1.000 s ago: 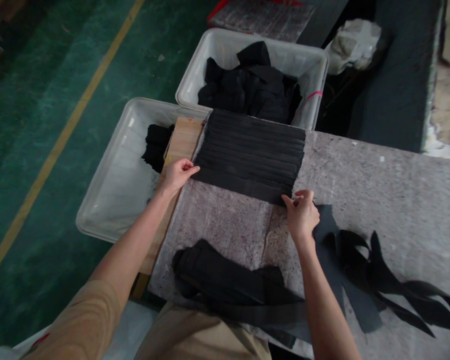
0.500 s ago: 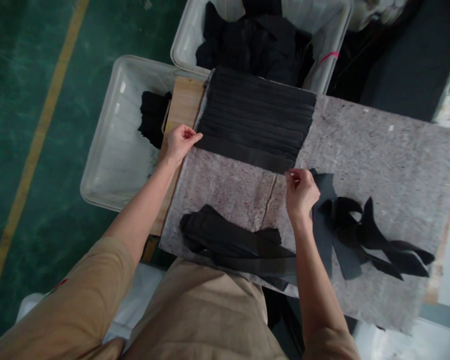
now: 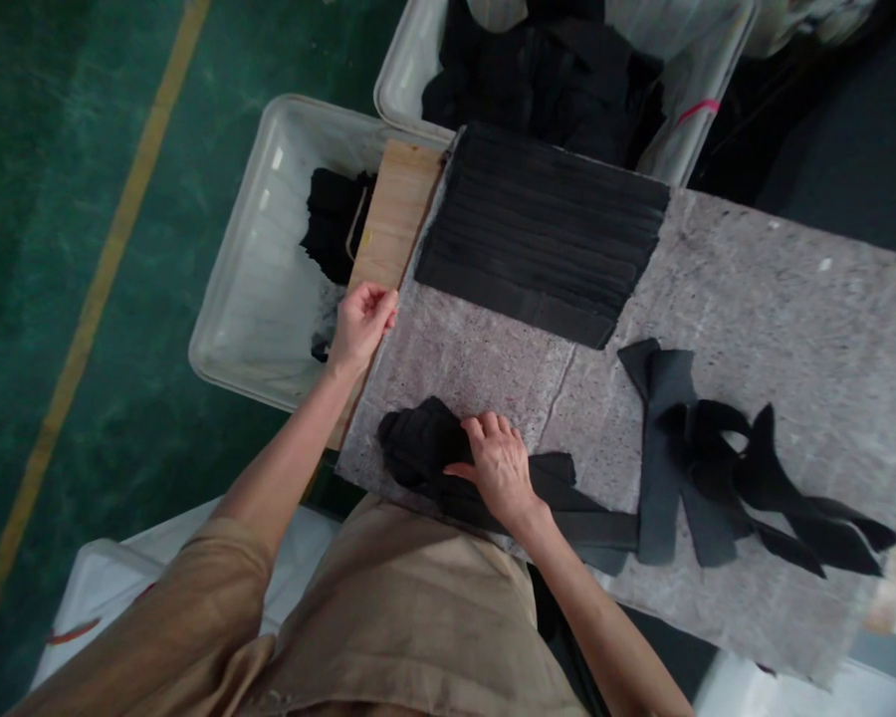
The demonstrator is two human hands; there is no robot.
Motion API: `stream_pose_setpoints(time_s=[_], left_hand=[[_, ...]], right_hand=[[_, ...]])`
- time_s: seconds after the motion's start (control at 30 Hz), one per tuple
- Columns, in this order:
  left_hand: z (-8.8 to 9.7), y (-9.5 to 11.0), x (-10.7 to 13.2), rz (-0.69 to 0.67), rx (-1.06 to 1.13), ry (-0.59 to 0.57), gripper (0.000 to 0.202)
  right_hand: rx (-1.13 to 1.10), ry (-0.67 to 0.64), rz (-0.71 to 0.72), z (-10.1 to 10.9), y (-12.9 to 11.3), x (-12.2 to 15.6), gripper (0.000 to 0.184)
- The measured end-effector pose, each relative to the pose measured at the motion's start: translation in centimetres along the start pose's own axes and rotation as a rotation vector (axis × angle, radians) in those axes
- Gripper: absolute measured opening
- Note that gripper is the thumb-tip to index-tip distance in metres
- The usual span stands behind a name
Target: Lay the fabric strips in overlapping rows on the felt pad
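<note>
Overlapping black fabric strips lie in a neat row (image 3: 545, 234) at the far edge of the speckled grey board (image 3: 485, 344). Near the board's left edge, just below that row, my left hand (image 3: 363, 324) hovers with its fingers curled together and nothing visible in them. My right hand (image 3: 499, 468) is over a loose pile of black strips (image 3: 418, 443) at the near edge, thumb apart from the fingers. Whether it touches the pile I cannot tell. More dark strips (image 3: 661, 458) lie on the right, some twisted and curled.
A pale plastic bin (image 3: 250, 269) with some black pieces stands at the left, partly under a wooden plank (image 3: 395, 199). Behind the board, another bin (image 3: 410, 75) holds heaped black fabric. A yellow line (image 3: 112, 249) crosses the green floor.
Both hands have left the lowest strip of the row, which now lies flat. My right hand has moved left and toward me to the loose pile; my left hand has drawn back slightly.
</note>
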State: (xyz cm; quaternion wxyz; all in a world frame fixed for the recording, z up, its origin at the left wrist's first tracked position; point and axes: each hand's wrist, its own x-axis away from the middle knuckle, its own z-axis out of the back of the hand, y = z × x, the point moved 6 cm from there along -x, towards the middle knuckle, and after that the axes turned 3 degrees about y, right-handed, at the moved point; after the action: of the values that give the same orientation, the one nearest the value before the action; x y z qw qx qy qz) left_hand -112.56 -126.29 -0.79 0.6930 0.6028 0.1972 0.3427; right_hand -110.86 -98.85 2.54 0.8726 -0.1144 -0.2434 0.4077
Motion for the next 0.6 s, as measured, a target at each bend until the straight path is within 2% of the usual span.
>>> stream_pose_setpoints(time_s=[0.1,0.2,0.33,0.6], left_hand=[[-0.3,0.1,4.1,0.013,-0.116,-0.188,0.024],[0.1,-0.2,7.5,0.053,-0.219,-0.288,0.023],[1.7,-0.8,10.3,0.122,-0.264,-0.278,0.024],[4.8,-1.5,13.3,0.172,-0.315,-0.267,0.025]], right_hand=[[0.006,-0.007,0.035,0.2,-1.2,-0.5,0.058],[0.035,-0.035,0.064,-0.2,-2.8,-0.7,0.061],[0.077,-0.039,0.065,-0.9,-4.0,-0.4,0.061],[0.044,-0.009,0.057,-1.4,-4.4,0.5,0.070]])
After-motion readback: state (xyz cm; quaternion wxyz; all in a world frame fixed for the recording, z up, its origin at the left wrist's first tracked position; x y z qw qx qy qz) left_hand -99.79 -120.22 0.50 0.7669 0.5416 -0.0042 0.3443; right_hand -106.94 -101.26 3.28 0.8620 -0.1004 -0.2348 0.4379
